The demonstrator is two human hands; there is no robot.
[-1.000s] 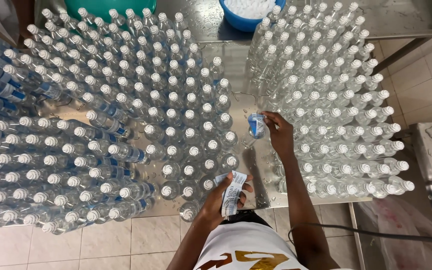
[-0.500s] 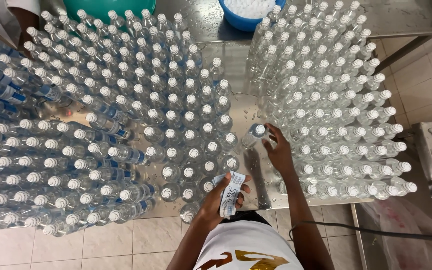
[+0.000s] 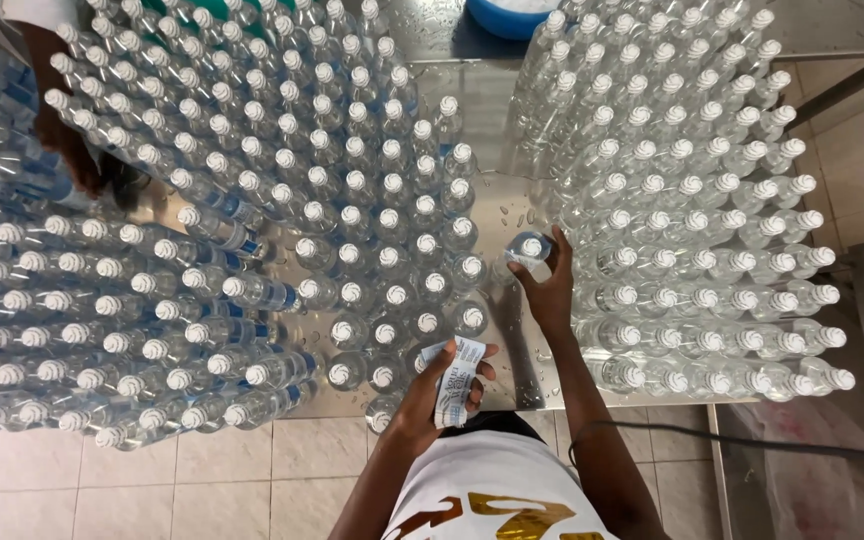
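My right hand (image 3: 550,292) grips a clear plastic bottle with a white cap (image 3: 525,254), tilted in the gap between two big groups of bottles on a steel table (image 3: 497,205). My left hand (image 3: 430,388) holds a strip of white and blue labels (image 3: 457,378) near the table's front edge. To the left stand several capped bottles (image 3: 282,200), some with blue labels (image 3: 242,240). To the right stands a dense block of capped bottles without labels (image 3: 692,200).
Another person's hand (image 3: 62,135) reaches among the bottles at the far left. A blue basin (image 3: 512,15) sits at the table's back. Water drops lie on the steel gap. Tiled floor lies below, with a black cable (image 3: 752,445) at the right.
My right hand has brought the bottle down and tilted it in the gap. My left hand still holds the label strip in about the same place.
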